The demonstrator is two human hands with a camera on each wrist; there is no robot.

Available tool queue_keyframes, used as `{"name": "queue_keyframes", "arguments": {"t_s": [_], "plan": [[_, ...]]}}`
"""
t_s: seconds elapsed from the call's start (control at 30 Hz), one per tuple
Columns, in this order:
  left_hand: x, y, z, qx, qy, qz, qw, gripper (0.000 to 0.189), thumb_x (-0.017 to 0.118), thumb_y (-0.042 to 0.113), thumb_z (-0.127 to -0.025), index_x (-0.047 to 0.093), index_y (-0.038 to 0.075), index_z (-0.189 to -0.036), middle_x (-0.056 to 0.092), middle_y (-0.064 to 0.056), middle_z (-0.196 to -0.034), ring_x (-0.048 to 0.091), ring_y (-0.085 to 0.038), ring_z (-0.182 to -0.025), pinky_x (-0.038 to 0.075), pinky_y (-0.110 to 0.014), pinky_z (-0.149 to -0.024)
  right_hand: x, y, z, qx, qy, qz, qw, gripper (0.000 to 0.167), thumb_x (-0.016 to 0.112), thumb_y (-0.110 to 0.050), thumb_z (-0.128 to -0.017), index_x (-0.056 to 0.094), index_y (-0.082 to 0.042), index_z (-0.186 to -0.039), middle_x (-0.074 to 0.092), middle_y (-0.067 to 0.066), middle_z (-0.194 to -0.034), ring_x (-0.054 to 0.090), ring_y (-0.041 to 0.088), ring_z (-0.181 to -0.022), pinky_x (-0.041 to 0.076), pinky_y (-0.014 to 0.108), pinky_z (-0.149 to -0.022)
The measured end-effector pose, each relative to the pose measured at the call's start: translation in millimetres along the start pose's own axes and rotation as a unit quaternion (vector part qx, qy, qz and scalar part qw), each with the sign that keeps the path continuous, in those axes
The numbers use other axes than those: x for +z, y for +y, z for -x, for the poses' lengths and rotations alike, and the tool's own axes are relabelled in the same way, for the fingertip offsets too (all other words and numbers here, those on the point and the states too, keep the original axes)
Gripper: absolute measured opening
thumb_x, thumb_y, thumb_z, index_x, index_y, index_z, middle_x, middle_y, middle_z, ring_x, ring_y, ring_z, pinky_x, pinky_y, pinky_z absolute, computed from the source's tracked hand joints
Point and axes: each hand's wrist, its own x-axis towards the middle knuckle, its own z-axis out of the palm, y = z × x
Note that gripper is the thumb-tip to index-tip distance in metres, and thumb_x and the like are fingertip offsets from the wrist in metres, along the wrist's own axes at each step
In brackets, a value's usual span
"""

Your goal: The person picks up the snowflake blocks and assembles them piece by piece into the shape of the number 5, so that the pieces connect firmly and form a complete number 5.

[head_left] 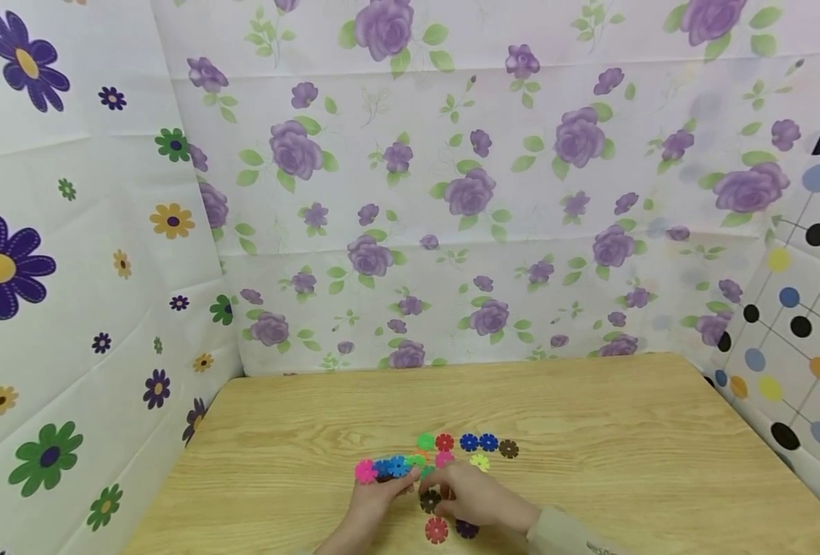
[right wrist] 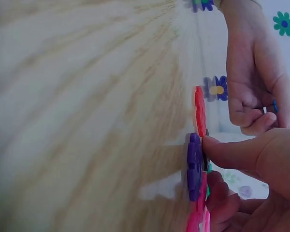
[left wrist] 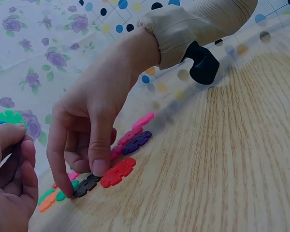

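In the head view my left hand [head_left: 374, 505] holds a row of joined flower-shaped plastic discs: a pink disc [head_left: 366, 471], a blue disc [head_left: 382, 468], a lighter blue disc [head_left: 399, 465] and a green disc [head_left: 415, 460]. Its thumb presses near the green end. My right hand [head_left: 481, 497] reaches down to the table and pinches a dark brown or black disc [left wrist: 87, 186], index finger at one edge and thumb at the other. Beside that one lies a red disc [left wrist: 118, 172]. A purple disc [right wrist: 194, 166] rests close under the right hand.
More loose discs lie beyond the hands on the wooden table [head_left: 299, 416], among them a crimson disc [head_left: 445, 442], two dark blue ones, a brown disc [head_left: 509, 449] and a yellow disc [head_left: 479, 462]. Patterned cloth walls [head_left: 410, 193] enclose the table at the back and both sides.
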Motion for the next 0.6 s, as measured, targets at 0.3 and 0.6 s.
{"name": "queue_keyframes", "arguments": {"t_s": [0.3, 0.6], "plan": [[0.9, -3.5, -1.1, 0.002, -0.005, -0.009, 0.9999, 0.036, 0.078, 0.036, -0.081, 0.071, 0.004, -0.095, 0.072, 0.004, -0.078, 0.065, -0.008, -0.073, 0.053, -0.025, -0.072, -0.8, -2.4, 0.7, 0.045, 0.007, -0.021, 0.9987, 0.026, 0.080, -0.010, -0.078, 0.059, -0.015, -0.091, 0.057, -0.011, -0.082, 0.049, -0.002, -0.069, 0.045, 0.015, -0.060], [2.0, -8.4, -3.3, -0.015, 0.006, -0.007, 0.9998, 0.035, 0.080, 0.034, -0.080, 0.068, 0.006, -0.096, 0.070, 0.006, -0.078, 0.064, -0.007, -0.075, 0.053, -0.024, -0.071, -4.0, 6.4, 8.7, 0.026, 0.030, -0.147, 0.9884, 0.013, 0.068, -0.006, -0.089, 0.058, -0.013, -0.094, 0.068, -0.001, -0.089, 0.061, -0.001, -0.079, 0.051, 0.017, -0.069]]}}
